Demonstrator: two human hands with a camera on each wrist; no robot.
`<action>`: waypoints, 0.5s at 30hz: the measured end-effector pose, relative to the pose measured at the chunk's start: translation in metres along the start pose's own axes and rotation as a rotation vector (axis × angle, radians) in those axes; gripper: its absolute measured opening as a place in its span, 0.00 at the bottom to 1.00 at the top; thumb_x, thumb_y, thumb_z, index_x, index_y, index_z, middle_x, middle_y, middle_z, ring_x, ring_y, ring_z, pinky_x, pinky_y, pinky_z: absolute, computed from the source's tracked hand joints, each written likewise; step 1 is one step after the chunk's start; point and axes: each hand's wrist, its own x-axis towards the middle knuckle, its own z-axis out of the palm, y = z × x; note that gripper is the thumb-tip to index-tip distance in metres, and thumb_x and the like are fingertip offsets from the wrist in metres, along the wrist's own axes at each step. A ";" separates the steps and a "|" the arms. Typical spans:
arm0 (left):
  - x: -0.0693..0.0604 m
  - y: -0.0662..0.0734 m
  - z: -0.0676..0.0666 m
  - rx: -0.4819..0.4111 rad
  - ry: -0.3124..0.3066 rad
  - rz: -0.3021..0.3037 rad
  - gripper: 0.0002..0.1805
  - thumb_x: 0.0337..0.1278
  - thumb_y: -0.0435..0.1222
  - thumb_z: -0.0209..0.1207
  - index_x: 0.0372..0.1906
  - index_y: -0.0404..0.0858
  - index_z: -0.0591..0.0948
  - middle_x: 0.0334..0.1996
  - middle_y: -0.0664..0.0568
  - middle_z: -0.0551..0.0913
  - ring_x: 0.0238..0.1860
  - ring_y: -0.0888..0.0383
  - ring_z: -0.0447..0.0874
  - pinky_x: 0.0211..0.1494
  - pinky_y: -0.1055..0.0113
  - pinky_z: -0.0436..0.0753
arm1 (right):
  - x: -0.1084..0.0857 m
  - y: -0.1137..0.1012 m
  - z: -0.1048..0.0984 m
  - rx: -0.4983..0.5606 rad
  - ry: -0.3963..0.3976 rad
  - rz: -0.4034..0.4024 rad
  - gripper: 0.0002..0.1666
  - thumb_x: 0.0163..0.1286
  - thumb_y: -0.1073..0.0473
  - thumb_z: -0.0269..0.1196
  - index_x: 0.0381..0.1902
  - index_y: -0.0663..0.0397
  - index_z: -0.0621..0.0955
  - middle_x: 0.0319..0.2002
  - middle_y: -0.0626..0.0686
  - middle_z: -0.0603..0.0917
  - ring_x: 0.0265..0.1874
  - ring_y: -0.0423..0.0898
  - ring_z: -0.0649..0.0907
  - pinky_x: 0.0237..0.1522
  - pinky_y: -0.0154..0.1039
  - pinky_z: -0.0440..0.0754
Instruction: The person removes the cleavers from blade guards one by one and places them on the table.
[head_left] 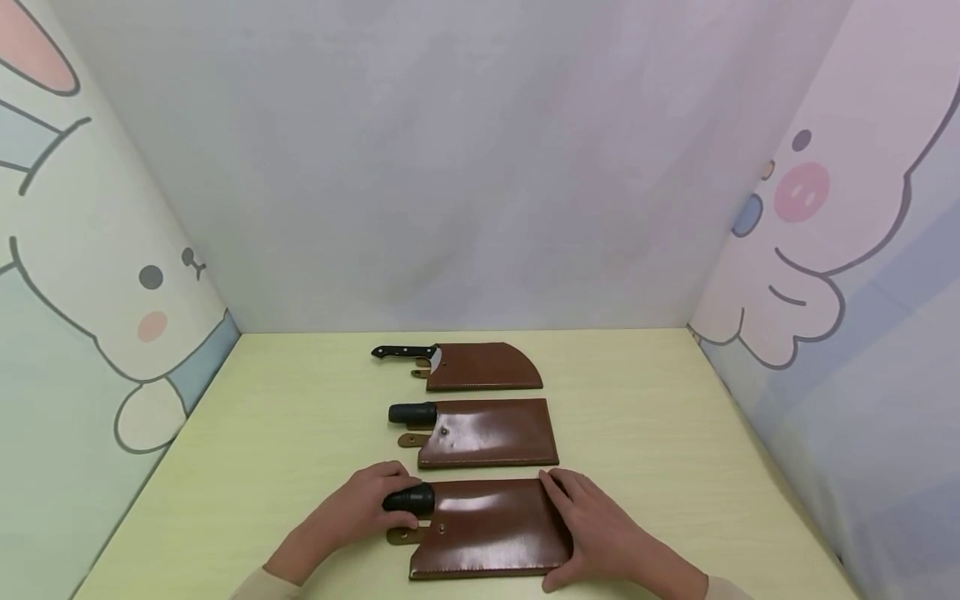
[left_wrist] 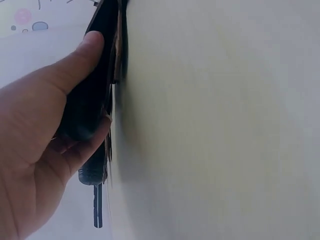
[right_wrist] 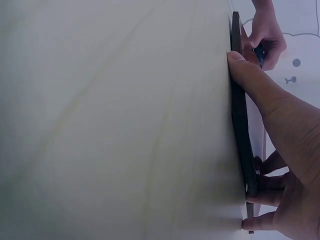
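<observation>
Nearest me on the table lies a knife in a wide brown leather sheath (head_left: pixel 495 533), its black handle (head_left: pixel 414 499) to the left. My left hand (head_left: pixel 366 502) holds that handle; in the left wrist view the thumb and fingers wrap about the black handle (left_wrist: pixel 82 117). Spanning the sheath's right end is my right hand (head_left: pixel 600 533), thumb at the near corner and fingers at the far one. Its thumb and fingertips touch the dark sheath edge (right_wrist: pixel 240 115) in the right wrist view. The blade is hidden inside the leather. A strap (head_left: pixel 405 536) sticks out below the handle.
Behind lie a second brown sheath (head_left: pixel 491 433) with a black handle (head_left: pixel 411 413), and a third, curved sheath (head_left: pixel 487 367) holding a knife with a riveted black handle (head_left: pixel 403 352). The pale yellow table (head_left: pixel 637 417) ends at a grey back wall (head_left: pixel 465 167).
</observation>
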 end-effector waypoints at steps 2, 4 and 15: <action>0.001 -0.001 0.001 -0.005 0.005 -0.004 0.24 0.58 0.59 0.67 0.52 0.47 0.88 0.41 0.65 0.78 0.39 0.70 0.73 0.41 0.69 0.80 | 0.000 0.000 0.000 0.000 -0.003 -0.004 0.81 0.41 0.06 0.59 0.78 0.60 0.64 0.71 0.57 0.68 0.69 0.54 0.70 0.66 0.53 0.75; 0.001 -0.002 0.001 -0.016 0.006 -0.009 0.24 0.58 0.58 0.68 0.51 0.47 0.88 0.41 0.65 0.78 0.38 0.70 0.73 0.40 0.70 0.79 | 0.001 0.000 0.000 -0.007 -0.008 -0.010 0.80 0.43 0.07 0.58 0.77 0.60 0.64 0.72 0.58 0.68 0.70 0.54 0.70 0.67 0.54 0.73; 0.002 -0.003 0.000 -0.014 0.003 -0.014 0.25 0.54 0.55 0.72 0.51 0.45 0.88 0.41 0.64 0.79 0.39 0.70 0.74 0.40 0.69 0.80 | 0.001 0.000 -0.001 -0.046 -0.028 -0.026 0.77 0.46 0.07 0.56 0.76 0.60 0.65 0.72 0.56 0.71 0.70 0.53 0.70 0.67 0.51 0.74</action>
